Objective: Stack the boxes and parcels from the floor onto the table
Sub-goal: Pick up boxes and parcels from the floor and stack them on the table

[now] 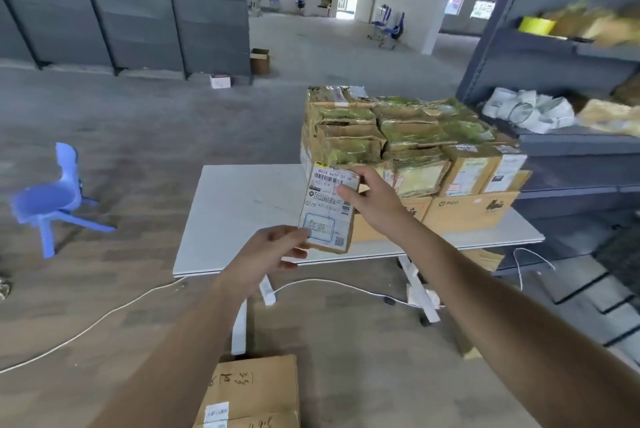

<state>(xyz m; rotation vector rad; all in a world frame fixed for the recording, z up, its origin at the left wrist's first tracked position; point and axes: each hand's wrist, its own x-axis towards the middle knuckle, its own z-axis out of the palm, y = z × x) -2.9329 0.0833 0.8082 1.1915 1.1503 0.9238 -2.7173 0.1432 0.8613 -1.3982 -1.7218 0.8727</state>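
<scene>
Clearly you are getting well along: a tall stack of boxes (pixel 408 143) is already sitting on the right half of the desk (pixel 242 205), and you are holding a small labelled parcel (pixel 327 216) in the air above its near edge, just in front of that stack. Your left grip (pixel 273 251) is pinching its lower corner, your right grip (pixel 372 200) curling round its top edge. At least one cardboard box (pixel 252 393) is lying on the floor (pixel 138 157) below, waiting its turn, I judge.

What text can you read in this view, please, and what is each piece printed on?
"PICO": brown box at the bottom of the stack on the table.
"862A 0079" and "G079": label on the held small parcel.
Handwriting on the floor box: illegible; other labels too blurred.
</scene>
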